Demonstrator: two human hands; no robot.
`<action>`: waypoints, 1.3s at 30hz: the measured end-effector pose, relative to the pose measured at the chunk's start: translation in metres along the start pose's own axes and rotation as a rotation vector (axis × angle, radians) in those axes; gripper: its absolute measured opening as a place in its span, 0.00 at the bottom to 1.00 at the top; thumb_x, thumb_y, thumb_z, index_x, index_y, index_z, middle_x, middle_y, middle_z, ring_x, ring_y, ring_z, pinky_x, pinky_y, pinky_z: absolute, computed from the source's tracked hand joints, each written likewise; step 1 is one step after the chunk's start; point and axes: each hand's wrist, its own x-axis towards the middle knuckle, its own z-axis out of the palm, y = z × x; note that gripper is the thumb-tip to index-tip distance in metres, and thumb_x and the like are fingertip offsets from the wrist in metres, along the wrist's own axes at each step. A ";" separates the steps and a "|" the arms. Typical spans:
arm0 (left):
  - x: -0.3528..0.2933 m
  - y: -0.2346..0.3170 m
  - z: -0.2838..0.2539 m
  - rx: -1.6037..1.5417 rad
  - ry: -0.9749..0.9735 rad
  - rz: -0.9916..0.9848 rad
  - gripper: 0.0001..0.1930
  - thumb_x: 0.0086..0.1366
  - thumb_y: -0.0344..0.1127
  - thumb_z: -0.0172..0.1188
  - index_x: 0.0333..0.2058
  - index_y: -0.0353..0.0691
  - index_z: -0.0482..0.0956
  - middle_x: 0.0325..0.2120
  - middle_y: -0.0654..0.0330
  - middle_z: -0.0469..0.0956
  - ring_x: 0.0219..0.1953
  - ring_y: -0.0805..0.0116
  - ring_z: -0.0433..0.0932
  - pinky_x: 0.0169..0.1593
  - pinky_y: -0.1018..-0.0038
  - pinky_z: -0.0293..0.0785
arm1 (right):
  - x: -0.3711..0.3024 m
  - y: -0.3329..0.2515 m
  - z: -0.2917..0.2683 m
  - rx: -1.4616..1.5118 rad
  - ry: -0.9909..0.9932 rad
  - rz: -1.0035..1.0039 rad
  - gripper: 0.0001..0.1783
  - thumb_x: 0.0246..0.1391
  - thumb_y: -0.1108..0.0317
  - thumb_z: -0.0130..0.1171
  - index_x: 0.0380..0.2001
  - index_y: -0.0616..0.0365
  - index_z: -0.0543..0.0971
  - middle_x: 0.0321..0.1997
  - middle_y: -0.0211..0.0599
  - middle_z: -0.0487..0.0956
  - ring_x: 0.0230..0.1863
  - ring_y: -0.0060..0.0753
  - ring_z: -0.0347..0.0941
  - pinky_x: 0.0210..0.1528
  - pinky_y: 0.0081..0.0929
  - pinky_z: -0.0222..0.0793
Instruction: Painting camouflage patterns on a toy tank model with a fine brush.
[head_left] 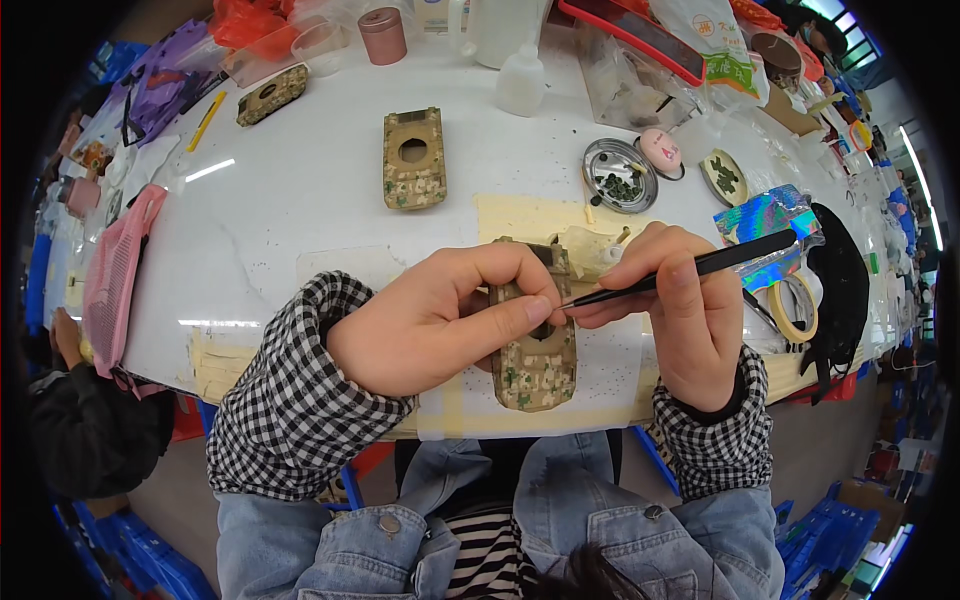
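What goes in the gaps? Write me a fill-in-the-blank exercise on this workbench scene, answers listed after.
1. The left hand grips a camouflage model tank hull on the white ____.
2. The right hand holds thin black ____ whose tip meets the hull beside the left thumb.
3. A second camouflage hull lies farther up the table, with a round ____ in its top.
4. The round metal dish holds small ____ parts.

Answers: table; tweezers; hole; green
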 end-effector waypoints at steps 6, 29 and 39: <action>0.000 -0.001 0.000 -0.012 0.003 0.011 0.11 0.67 0.42 0.52 0.38 0.40 0.73 0.33 0.70 0.74 0.31 0.87 0.67 0.31 0.88 0.64 | 0.001 -0.001 0.001 -0.011 0.004 0.014 0.22 0.67 0.60 0.37 0.35 0.71 0.72 0.32 0.45 0.78 0.34 0.31 0.79 0.39 0.25 0.78; 0.001 0.003 0.000 -0.413 0.123 0.097 0.22 0.58 0.31 0.51 0.53 0.38 0.62 0.46 0.58 0.70 0.46 0.71 0.74 0.44 0.75 0.77 | 0.002 0.003 0.001 -0.399 -0.031 -0.485 0.17 0.62 0.62 0.46 0.36 0.65 0.78 0.36 0.44 0.79 0.42 0.40 0.74 0.49 0.37 0.68; 0.001 0.002 0.000 -0.421 0.116 0.108 0.24 0.57 0.29 0.50 0.53 0.39 0.62 0.46 0.58 0.70 0.47 0.71 0.73 0.45 0.75 0.77 | 0.000 0.001 0.002 -0.437 -0.053 -0.413 0.14 0.61 0.64 0.48 0.37 0.64 0.78 0.36 0.42 0.80 0.42 0.39 0.75 0.54 0.41 0.66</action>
